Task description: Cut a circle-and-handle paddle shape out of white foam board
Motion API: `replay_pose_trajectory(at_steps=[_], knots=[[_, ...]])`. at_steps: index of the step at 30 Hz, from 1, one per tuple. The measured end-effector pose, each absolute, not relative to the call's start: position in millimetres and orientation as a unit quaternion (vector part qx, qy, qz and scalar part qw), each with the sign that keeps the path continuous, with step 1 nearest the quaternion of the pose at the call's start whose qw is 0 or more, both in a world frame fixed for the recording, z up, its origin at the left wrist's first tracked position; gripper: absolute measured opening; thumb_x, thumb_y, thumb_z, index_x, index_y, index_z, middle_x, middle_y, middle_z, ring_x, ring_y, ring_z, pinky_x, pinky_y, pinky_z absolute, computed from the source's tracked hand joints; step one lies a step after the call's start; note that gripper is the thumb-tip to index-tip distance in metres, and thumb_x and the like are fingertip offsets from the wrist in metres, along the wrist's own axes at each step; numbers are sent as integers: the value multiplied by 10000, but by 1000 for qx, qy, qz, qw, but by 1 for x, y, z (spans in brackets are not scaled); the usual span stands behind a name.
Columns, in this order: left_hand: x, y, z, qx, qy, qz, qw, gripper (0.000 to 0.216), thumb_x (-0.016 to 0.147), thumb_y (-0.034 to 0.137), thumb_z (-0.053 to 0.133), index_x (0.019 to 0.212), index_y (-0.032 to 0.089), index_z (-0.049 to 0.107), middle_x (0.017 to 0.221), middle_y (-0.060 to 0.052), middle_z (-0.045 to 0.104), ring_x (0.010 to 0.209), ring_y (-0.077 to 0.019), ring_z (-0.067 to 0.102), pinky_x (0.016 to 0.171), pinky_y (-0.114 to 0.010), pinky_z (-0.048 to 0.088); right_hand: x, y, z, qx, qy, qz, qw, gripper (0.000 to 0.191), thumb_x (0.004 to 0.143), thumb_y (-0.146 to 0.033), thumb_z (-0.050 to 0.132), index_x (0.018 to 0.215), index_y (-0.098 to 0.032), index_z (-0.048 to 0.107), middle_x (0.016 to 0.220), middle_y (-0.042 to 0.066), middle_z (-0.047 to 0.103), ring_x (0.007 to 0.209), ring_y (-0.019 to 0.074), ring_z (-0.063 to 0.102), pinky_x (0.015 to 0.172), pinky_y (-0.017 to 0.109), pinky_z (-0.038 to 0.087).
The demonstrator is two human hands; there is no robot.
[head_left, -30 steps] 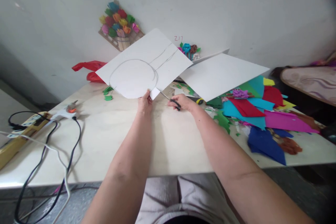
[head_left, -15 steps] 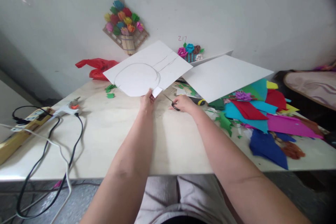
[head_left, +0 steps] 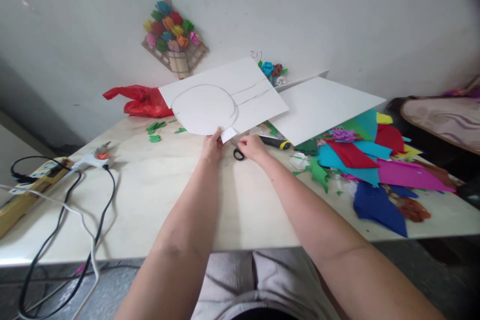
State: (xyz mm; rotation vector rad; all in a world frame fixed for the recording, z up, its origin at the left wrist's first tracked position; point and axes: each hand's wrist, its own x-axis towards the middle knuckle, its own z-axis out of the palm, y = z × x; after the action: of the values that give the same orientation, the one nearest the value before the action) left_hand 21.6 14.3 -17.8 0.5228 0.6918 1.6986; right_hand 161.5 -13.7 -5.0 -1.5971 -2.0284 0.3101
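My left hand (head_left: 213, 146) pinches the near edge of a large white sheet of card (head_left: 204, 110), which is lifted and tilted above the table. A pencilled circle with two parallel lines running off to the right is drawn on it. Beside my left fingers, a small cut flap of the card sticks up at the edge. My right hand (head_left: 252, 147) grips a pair of scissors (head_left: 238, 154) with black handles. The blades point at the card's near edge by the flap and are mostly hidden.
Another white sheet (head_left: 330, 107) lies to the right over coloured paper pieces (head_left: 348, 155). A yellow-and-black tool (head_left: 277, 142) sits near my right hand. At left are a glue gun (head_left: 93, 157), cables and a power strip (head_left: 37, 180). A red plastic bag (head_left: 140, 101) rests by the wall.
The card has turned clockwise and shifted right in my left hand. My right hand has moved left with the scissors, bringing them up to the card's edge.
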Motion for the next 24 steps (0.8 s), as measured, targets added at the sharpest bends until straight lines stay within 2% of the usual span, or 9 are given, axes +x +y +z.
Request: replay_pose_trajectory(at_steps=[3, 5, 7, 13, 17, 24], knots=[[22, 17, -22, 248, 288, 718, 583, 109, 752, 134, 751, 773, 138, 644, 699, -19, 690, 684, -153, 680, 739, -275, 566, 155, -12, -7, -581, -675, 283, 356, 331, 874, -388, 562, 670, -150, 670, 673, 45, 677, 598, 126, 604, 542, 213, 419], [23, 18, -24, 268, 285, 705, 591, 143, 731, 173, 781, 781, 132, 654, 714, -32, 699, 722, -170, 687, 759, -288, 561, 152, -13, -7, -561, -604, 388, 411, 339, 864, -408, 578, 646, -154, 630, 606, 11, 639, 465, 81, 516, 458, 197, 371], [25, 18, -26, 285, 283, 693, 598, 167, 715, 196, 799, 773, 126, 659, 716, -38, 701, 729, -174, 687, 769, -296, 556, 150, -14, -7, -539, -549, 445, 459, 308, 851, -382, 598, 636, -160, 604, 569, -13, 614, 411, 56, 458, 428, 184, 348], [31, 17, -26, 303, 308, 676, 597, 205, 691, 257, 818, 704, 134, 655, 651, -25, 678, 707, -170, 683, 719, -270, 535, 150, -13, -6, -529, -532, 421, 510, 303, 787, -286, 614, 517, -175, 531, 453, -40, 533, 370, 52, 397, 424, 179, 351], [32, 17, -26, 311, 310, 673, 595, 255, 669, 299, 831, 690, 125, 647, 636, -26, 675, 719, -181, 693, 723, -279, 532, 152, -14, -4, -512, -498, 453, 534, 239, 725, -217, 602, 507, -174, 513, 402, -53, 489, 355, 54, 364, 396, 183, 298], [32, 17, -26, 335, 305, 662, 597, 280, 644, 314, 838, 682, 102, 659, 661, -82, 701, 810, -230, 707, 756, -311, 536, 164, -9, -4, -467, -532, 488, 511, 229, 686, -225, 607, 492, -168, 500, 373, -51, 467, 339, 47, 331, 366, 181, 246]])
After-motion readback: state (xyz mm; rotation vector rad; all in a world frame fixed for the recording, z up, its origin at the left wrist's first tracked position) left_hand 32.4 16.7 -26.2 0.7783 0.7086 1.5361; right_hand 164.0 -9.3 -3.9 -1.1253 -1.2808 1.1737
